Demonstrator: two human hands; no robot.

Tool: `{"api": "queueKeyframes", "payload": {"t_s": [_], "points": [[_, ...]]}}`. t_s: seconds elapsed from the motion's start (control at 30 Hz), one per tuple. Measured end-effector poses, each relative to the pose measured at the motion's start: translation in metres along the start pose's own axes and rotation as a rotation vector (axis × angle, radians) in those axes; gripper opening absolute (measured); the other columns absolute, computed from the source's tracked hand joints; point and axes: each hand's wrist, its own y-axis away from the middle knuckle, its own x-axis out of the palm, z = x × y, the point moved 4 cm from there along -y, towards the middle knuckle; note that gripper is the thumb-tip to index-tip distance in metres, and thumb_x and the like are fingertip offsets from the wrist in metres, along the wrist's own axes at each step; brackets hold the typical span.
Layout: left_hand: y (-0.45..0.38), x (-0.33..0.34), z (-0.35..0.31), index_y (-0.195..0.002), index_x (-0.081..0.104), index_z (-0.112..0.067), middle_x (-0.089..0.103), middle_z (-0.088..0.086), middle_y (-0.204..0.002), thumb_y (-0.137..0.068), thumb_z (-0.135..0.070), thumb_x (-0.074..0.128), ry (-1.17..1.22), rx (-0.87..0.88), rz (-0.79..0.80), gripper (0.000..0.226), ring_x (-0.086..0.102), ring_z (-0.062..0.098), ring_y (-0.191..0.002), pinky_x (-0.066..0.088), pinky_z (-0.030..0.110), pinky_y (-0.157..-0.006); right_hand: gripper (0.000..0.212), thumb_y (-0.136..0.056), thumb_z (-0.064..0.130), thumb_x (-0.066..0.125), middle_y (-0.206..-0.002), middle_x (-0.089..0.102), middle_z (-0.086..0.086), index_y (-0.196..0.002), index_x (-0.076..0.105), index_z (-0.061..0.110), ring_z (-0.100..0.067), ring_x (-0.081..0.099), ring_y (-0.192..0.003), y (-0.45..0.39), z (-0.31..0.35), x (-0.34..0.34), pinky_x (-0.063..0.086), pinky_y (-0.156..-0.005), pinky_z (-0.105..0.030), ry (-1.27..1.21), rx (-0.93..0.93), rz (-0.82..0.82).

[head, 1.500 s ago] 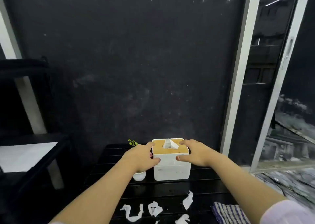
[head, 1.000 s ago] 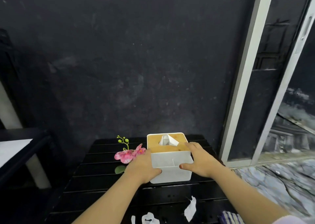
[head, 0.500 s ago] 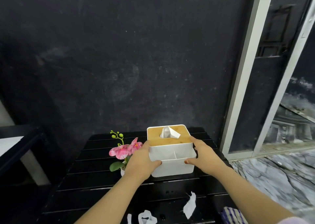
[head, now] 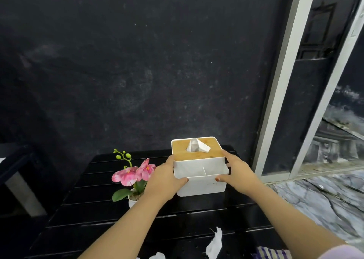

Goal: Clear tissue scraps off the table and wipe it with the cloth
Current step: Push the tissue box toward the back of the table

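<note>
At the far left of the black slatted table [head: 94,209] stands a small potted orchid [head: 134,177]; it looks top-heavy, so keep your forearm off it. Your left hand [head: 163,182] and right hand [head: 239,173] clasp the white tissue box [head: 201,182] from either side, thumbs on its near face. It is rigid and probably light, with smooth walls that may slip, so press evenly. At the near edge lie the tissue scraps [head: 214,243]: flimsy and weightless, best pinched up by the fingertips. The striped cloth [head: 271,253] sits at the near right corner, soft and limp; bunch it to grab.
</note>
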Motion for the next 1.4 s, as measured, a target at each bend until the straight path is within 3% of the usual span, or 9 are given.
{"api": "queueKeyframes", "payload": {"t_s": [0.23,0.77,1.4], "points": [[-0.032,0.009,0.001,-0.134,0.034,-0.028,0.066,0.001,-0.105,-0.075,-0.036,0.066,-0.028,-0.043,0.015,0.067,0.062,0.020,-0.096,0.055,0.038,-0.077,0.067,-0.079,0.021,0.069,-0.136,0.047,-0.002,-0.135,0.032,0.025,-0.021,0.048,-0.120,-0.028,-0.007,-0.004,0.040,-0.104,-0.042,0.024,-0.003,-0.011],[-0.102,0.012,0.008,-0.132,0.040,-0.022,0.063,0.005,-0.107,-0.074,-0.030,0.068,-0.047,-0.079,0.033,0.065,0.062,0.025,-0.093,0.054,0.038,-0.079,0.075,-0.077,0.018,0.070,-0.137,0.045,-0.009,-0.139,0.027,0.021,-0.027,0.048,-0.119,-0.096,-0.022,-0.001,0.042,-0.100,-0.041,0.048,-0.025,-0.037],[-0.106,0.016,0.009,-0.133,0.035,-0.023,0.063,0.007,-0.106,-0.075,-0.028,0.062,-0.079,-0.074,0.018,0.064,0.062,0.027,-0.091,0.056,0.043,-0.077,0.069,-0.080,0.019,0.068,-0.137,0.046,-0.008,-0.137,0.029,0.021,-0.027,0.048,-0.120,-0.111,-0.025,0.003,0.042,-0.101,-0.043,0.084,-0.028,-0.043]]}}
